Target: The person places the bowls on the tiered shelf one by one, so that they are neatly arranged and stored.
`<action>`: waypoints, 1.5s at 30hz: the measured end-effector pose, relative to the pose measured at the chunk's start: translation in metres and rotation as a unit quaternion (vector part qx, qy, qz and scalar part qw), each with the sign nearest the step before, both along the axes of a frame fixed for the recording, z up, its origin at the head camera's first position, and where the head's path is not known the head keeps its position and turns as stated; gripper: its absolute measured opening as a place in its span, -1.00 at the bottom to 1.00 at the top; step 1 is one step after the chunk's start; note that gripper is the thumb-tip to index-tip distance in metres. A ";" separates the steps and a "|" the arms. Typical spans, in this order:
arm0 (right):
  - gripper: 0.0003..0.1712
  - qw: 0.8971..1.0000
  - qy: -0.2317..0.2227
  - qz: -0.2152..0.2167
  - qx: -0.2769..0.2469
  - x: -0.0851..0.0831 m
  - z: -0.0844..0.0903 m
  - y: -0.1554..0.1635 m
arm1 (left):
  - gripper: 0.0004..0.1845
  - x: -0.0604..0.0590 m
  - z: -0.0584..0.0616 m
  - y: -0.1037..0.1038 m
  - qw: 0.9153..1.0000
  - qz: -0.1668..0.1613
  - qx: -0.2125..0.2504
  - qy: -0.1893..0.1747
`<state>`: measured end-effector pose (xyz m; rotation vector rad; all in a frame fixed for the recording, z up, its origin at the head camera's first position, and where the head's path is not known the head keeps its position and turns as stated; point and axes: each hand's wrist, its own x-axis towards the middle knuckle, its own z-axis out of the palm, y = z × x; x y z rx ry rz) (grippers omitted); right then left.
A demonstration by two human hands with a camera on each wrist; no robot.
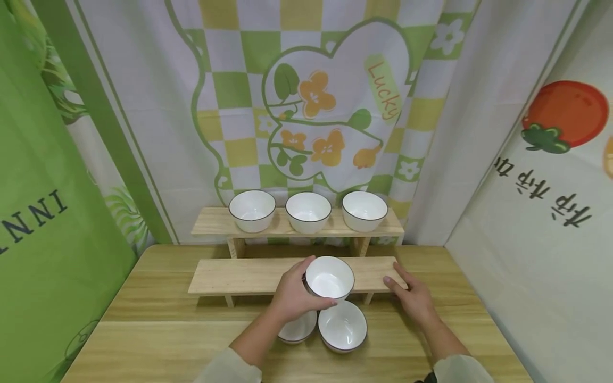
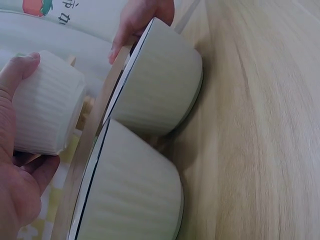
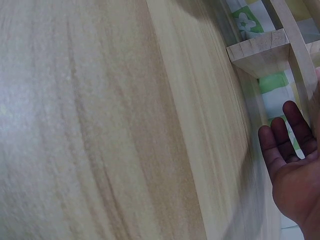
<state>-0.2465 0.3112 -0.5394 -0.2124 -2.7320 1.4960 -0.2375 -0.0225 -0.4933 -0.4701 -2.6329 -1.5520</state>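
I have the left hand (image 1: 298, 293) gripping one white bowl (image 1: 330, 277), thumb on the near side, fingers on the left and far side. Held bowl is mouth up, over the near edge of the lower shelf (image 1: 239, 276), right of its middle; can't tell if its base touches the wood. Looks: glossy plain white inside, thin dark rim line, faintly ribbed outer wall.

Right hand (image 1: 417, 299) holds the right end of the lower shelf: thumb on top, index at the far right corner, other fingers loosely extended below, per right wrist cam.

Near side, I see two matching bowls on the wood-grain tabletop (image 1: 163, 340), mouths up, side by side: the right bowl (image 1: 342, 325) in full view, the left bowl (image 1: 298, 327) partly covered by the left hand.

Far side, upper shelf (image 1: 209, 222), pale wood like the lower one. Three more of the same in a spaced row: left-end bowl (image 1: 251, 213), middle bowl (image 1: 308, 214), right-end bowl (image 1: 365, 211).

Text: I read "Lucky" in orange on the far checked curtain (image 1: 239, 88). Green left cloth (image 1: 62, 266) shows "NNI", cut at frame edge. White right cloth (image 1: 507, 266): slanted dark Chinese characters near a red fruit print (image 1: 567, 114); can't read them reliably.
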 end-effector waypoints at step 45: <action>-0.10 1.000 0.006 -0.017 -0.005 0.001 -0.003 -0.001 | 0.27 -0.018 -0.008 0.077 0.999 0.029 -0.016 0.017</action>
